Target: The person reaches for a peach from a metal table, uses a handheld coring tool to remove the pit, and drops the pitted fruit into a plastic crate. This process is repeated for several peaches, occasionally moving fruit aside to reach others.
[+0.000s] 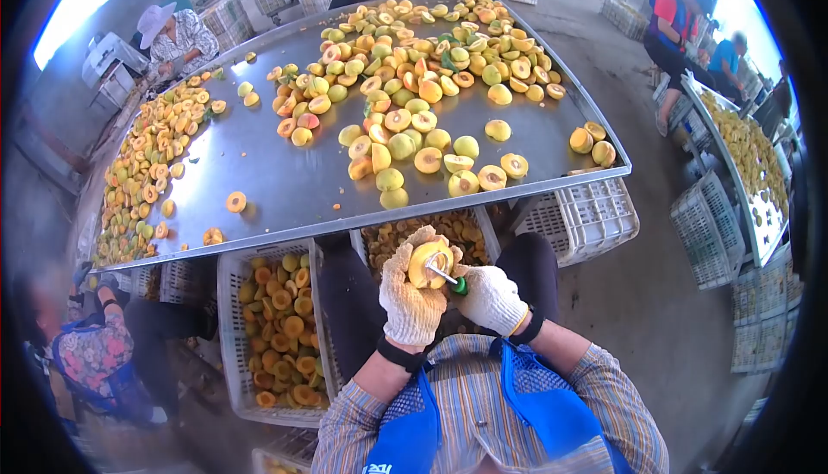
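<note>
My left hand [409, 297], in a stained knit glove, is closed around a yellow peach half [423, 260] with its cut face turned up. A pitting tool [461, 286] with a green handle and thin metal shaft is in my gloved right hand [493, 299]. Its tip reaches the middle of the cut face, where the pit area shows. Both hands are close together above my lap, just off the table's near edge. Under them stands a crate of peach halves [466, 231], partly hidden by my hands.
A metal table [293, 189] with a raised rim carries many cut peaches [397, 69]. A white crate filled with pitted halves [226, 327] stands left of my legs; another white crate [599, 215] is at the right. Several people work around this table and another [768, 241].
</note>
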Demonstrator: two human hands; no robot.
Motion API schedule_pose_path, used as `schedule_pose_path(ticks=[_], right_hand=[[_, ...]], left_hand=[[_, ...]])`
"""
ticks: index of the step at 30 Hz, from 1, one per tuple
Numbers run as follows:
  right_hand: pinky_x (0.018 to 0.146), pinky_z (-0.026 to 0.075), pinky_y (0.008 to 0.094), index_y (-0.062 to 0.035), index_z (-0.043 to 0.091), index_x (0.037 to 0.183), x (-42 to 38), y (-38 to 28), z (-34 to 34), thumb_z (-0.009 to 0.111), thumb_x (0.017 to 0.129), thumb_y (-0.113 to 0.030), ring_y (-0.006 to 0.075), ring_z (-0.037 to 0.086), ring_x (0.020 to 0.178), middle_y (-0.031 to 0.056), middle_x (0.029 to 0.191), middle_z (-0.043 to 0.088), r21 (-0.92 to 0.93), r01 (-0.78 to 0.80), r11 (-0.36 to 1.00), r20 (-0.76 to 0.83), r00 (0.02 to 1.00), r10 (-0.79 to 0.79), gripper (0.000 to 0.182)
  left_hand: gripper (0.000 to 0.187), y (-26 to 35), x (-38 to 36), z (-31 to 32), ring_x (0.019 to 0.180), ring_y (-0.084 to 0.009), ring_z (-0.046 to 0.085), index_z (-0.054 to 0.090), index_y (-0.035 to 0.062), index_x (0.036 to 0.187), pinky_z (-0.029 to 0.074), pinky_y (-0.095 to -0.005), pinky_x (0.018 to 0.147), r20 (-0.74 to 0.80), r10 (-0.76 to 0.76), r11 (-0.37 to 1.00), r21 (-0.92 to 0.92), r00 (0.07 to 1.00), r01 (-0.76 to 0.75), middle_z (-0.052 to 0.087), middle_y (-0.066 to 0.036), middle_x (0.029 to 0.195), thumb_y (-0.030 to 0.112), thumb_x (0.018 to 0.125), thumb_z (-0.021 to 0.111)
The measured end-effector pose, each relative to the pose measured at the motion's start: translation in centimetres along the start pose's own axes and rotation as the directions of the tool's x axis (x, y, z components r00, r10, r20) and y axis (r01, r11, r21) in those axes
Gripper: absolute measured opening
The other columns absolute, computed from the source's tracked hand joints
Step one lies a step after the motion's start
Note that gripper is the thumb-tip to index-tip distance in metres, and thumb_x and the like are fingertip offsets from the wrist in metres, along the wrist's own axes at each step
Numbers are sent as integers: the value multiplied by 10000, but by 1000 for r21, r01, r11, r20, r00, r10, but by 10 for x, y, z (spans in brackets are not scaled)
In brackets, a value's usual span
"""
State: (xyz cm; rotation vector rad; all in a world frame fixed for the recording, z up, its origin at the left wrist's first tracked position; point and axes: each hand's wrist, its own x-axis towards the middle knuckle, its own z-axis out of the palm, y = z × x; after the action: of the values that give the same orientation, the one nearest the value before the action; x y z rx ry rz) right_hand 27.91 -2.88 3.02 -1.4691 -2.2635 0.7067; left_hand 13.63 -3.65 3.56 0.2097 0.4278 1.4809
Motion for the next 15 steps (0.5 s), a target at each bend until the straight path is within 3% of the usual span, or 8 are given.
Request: schedule_pose_path(ticks=[9, 15], right_hand=[[601, 564, 444, -133, 717, 890, 2, 4, -11, 697, 807, -253, 359, 683, 657, 132, 700, 679, -52, -38, 998, 99, 994, 43, 147], [592, 563, 438, -111, 712, 840, 2, 16, -15, 713, 772, -178, 361, 677, 645, 142, 686, 668, -11, 95, 995, 60, 994, -94, 96]], left_hand=[[417, -1, -4, 2, 1006, -347, 664, 625, -2, 1181, 573, -486, 856, -20, 40, 992, 124, 999, -38, 666, -170, 1097, 350, 982, 522], [334, 4, -9, 8, 954, -329, 676, 644, -39, 1112, 582, -459, 852, -111, 27, 974, 228, 993, -1, 679, -179, 1048, 252, 983, 546]])
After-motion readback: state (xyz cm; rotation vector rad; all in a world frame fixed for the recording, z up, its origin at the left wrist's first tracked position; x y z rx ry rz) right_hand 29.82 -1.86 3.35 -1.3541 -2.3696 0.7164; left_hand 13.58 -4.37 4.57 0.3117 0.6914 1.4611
